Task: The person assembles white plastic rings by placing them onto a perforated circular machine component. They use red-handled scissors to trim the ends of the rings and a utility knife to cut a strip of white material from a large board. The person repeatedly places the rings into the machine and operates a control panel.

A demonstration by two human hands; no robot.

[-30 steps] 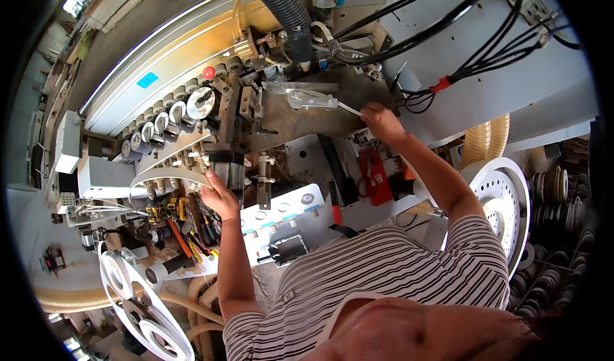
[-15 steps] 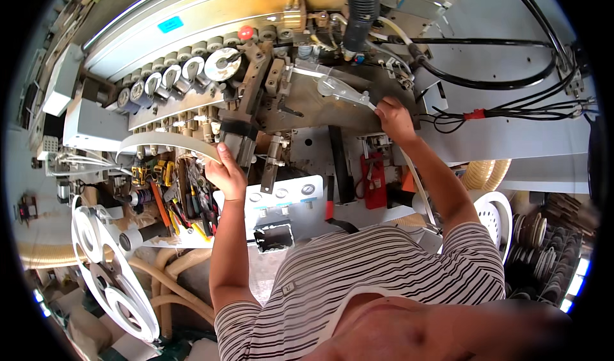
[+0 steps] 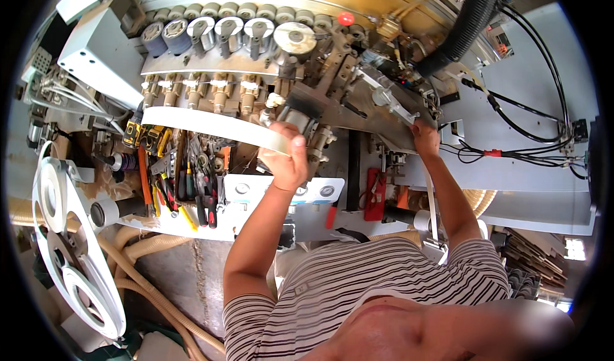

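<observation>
A pale, flat band, like edge banding (image 3: 211,123), is gripped between thumb and fingers of my left hand (image 3: 286,157). It arches leftward over the tools, in front of a row of brass fittings (image 3: 220,92). My right hand (image 3: 427,140) is closed at the near end of a clear guide piece (image 3: 387,100) on a dark metal plate (image 3: 358,112). Below that hand a pale strip (image 3: 431,201) runs down beside my right forearm. What the right fingers pinch is mostly hidden, and whether both pale pieces are one band I cannot tell.
Rollers (image 3: 228,34) and a red knob (image 3: 346,18) line the machine's back. Drills (image 3: 153,138), pliers and screwdrivers lie at left, near a white reel (image 3: 54,191). A black hose (image 3: 457,41) hangs at right above cables. A gauge panel (image 3: 256,188) stands at the front.
The view has swung left, so the machine appears farther right. The band in my left hand now lies flatter, its far end higher. My right hand stays by the guide piece.
</observation>
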